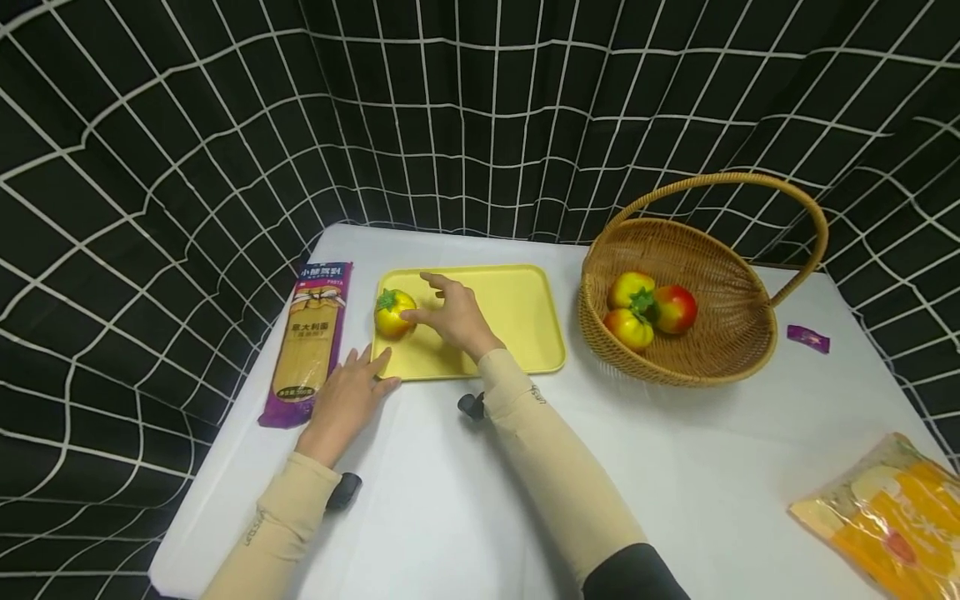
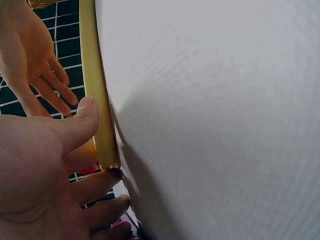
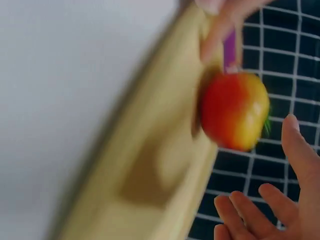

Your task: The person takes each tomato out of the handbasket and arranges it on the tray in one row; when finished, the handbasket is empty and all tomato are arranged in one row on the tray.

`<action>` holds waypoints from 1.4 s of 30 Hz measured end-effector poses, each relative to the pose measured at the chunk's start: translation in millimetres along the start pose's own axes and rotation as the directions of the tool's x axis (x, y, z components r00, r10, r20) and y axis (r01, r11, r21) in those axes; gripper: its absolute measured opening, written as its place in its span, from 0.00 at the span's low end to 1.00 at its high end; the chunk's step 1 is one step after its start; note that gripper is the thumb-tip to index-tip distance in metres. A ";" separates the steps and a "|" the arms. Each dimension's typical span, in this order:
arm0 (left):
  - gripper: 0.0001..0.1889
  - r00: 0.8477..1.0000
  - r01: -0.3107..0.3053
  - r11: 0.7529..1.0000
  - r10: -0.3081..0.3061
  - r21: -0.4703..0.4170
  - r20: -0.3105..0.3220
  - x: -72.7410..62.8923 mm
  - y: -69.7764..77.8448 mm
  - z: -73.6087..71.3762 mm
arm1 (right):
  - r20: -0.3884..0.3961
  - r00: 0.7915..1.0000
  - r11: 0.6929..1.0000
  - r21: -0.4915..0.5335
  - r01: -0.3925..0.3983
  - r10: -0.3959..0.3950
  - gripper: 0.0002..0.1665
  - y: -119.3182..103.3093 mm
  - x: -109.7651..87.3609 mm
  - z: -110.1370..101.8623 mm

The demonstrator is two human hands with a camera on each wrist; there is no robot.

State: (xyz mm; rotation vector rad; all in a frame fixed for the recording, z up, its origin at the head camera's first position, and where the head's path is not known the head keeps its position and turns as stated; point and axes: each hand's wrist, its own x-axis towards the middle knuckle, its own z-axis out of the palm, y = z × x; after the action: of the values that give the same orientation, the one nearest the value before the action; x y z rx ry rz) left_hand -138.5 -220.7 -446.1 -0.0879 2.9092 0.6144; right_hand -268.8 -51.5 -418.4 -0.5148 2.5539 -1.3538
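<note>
A yellow-and-red fruit with a green leafy top sits at the left end of a yellow tray. My right hand hovers over the tray just right of the fruit, its thumb close to it and the fingers spread. In the right wrist view, a gap shows between that hand and the fruit. At the tray's front left corner rests my left hand, fingers extended. The left wrist view shows its thumb against the tray's rim.
Left of the tray lies a purple pasta packet. A wicker basket with a tall handle stands to the right, holding three similar fruits. Beyond it lies a small purple wrapper. An orange-yellow bag is at the front right.
</note>
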 end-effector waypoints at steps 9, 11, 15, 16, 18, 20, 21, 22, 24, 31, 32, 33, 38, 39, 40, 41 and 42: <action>0.32 1.000 -0.002 1.000 0.002 -0.008 0.010 -1.0 2.7 0.4 | -0.034 0.999 0.998 -0.060 0.015 -0.017 0.48 -12.2 -17.4 -72.2; 0.32 1.000 -0.001 1.000 0.002 -0.016 0.009 -1.8 2.7 0.7 | -0.030 0.999 0.996 -0.081 0.030 -0.032 0.47 -15.3 -24.4 -92.7; 0.32 1.000 0.000 1.000 0.000 -0.026 0.009 -3.4 1.9 1.2 | -0.019 0.997 0.994 -0.080 0.073 -0.074 0.44 -16.8 -40.5 -135.7; 0.32 1.000 0.000 1.000 0.000 -0.028 0.010 -4.0 1.6 1.5 | -0.009 0.997 0.994 -0.077 0.076 -0.077 0.43 -15.9 -45.0 -146.3; 0.32 1.000 0.002 1.000 -0.002 -0.028 0.009 -4.6 1.1 1.4 | 0.017 0.997 0.995 -0.071 0.073 -0.072 0.42 -12.6 -54.0 -166.6; 0.32 1.000 0.000 1.000 0.001 -0.029 0.005 -6.0 1.0 1.0 | 0.044 0.998 0.995 -0.082 0.051 -0.047 0.41 -7.1 -62.9 -186.3; 0.32 1.000 -0.003 1.000 0.003 -0.031 0.003 -6.4 1.0 0.9 | 0.055 0.998 0.996 -0.084 0.031 -0.027 0.40 -4.0 -67.7 -196.1; 0.32 1.000 -0.004 1.000 0.004 -0.031 0.003 -6.5 0.8 0.8 | 0.064 0.998 0.995 -0.098 0.015 -0.009 0.40 -1.0 -72.6 -205.6; 0.32 1.000 -0.010 0.999 0.010 -0.033 0.000 -6.5 0.8 0.9 | 0.077 0.997 0.993 -0.117 -0.014 0.023 0.39 5.6 -82.6 -224.3; 0.32 1.000 -0.008 0.999 0.008 -0.038 0.013 -7.4 4.4 1.7 | 0.010 0.991 0.971 -0.198 -0.132 0.137 0.44 36.5 -109.6 -276.0; 0.32 1.000 -0.002 0.999 0.003 -0.045 0.020 -7.5 4.7 1.7 | -0.007 0.987 0.966 -0.206 -0.159 0.161 0.46 42.8 -111.2 -281.6; 0.33 1.000 0.004 0.999 -0.003 -0.049 0.027 -7.3 4.5 1.8 | -0.021 0.983 0.961 -0.207 -0.182 0.182 0.47 49.6 -112.4 -286.7; 0.33 0.999 0.019 0.998 -0.016 -0.067 0.048 -7.5 3.6 1.7 | -0.050 0.958 0.940 -0.182 -0.287 0.283 0.53 80.1 -115.5 -307.0; 0.33 0.999 0.017 0.998 -0.014 -0.067 0.047 -7.4 3.0 1.7 | -0.054 0.953 0.937 -0.176 -0.302 0.298 0.53 84.4 -115.6 -310.3; 0.33 0.999 0.014 0.997 -0.010 -0.070 0.046 -7.5 2.9 1.7 | -0.060 0.949 0.933 -0.176 -0.315 0.309 0.54 87.6 -115.6 -313.4; 0.33 0.999 0.011 0.997 -0.008 -0.073 0.045 -7.7 3.1 1.7 | -0.066 0.946 0.931 -0.169 -0.325 0.318 0.55 90.7 -115.1 -316.3; 0.33 0.999 0.009 0.997 -0.006 -0.073 0.044 -7.8 3.1 1.9 | -0.074 0.942 0.927 -0.170 -0.334 0.326 0.55 92.8 -114.6 -318.9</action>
State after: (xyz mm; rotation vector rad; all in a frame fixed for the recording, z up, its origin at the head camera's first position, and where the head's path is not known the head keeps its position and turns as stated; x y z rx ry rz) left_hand -130.9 -216.9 -445.2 -0.0927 2.8430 0.7121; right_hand -290.5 283.7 -315.3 -0.0718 2.6598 -1.0337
